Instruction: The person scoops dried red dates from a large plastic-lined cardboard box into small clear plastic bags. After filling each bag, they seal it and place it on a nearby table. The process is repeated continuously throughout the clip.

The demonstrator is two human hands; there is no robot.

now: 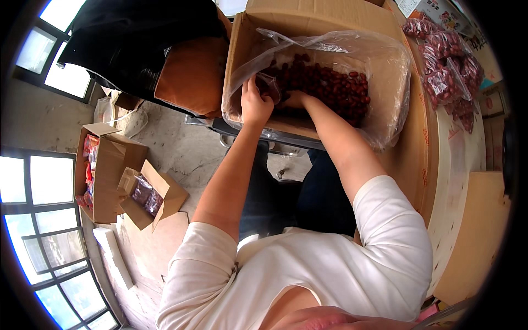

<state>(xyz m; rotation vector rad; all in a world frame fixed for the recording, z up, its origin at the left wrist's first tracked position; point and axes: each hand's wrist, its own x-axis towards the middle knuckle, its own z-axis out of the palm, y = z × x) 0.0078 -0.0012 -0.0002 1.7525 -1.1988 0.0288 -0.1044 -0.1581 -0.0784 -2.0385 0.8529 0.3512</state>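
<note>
A large cardboard box (pixel 324 16) lined with clear plastic film (pixel 388 71) stands in front of me, with a heap of dark red dates (pixel 335 88) in it. My left hand (pixel 256 104) is closed on a small clear plastic bag (pixel 268 85) at the box's left side, inside the liner. Reaching over the near wall, my right hand (pixel 296 99) is low among the dates, close beside the bag. Its fingers are in shadow and mostly hidden, so whether they hold any dates does not show.
Several filled bags of dates (pixel 443 71) lie on the table at the right. A brown cushion (pixel 192 77) and black cloth (pixel 132 38) are left of the box. Two open cartons, a taller one (pixel 107 176) and a smaller one (pixel 170 190), stand on the floor at left.
</note>
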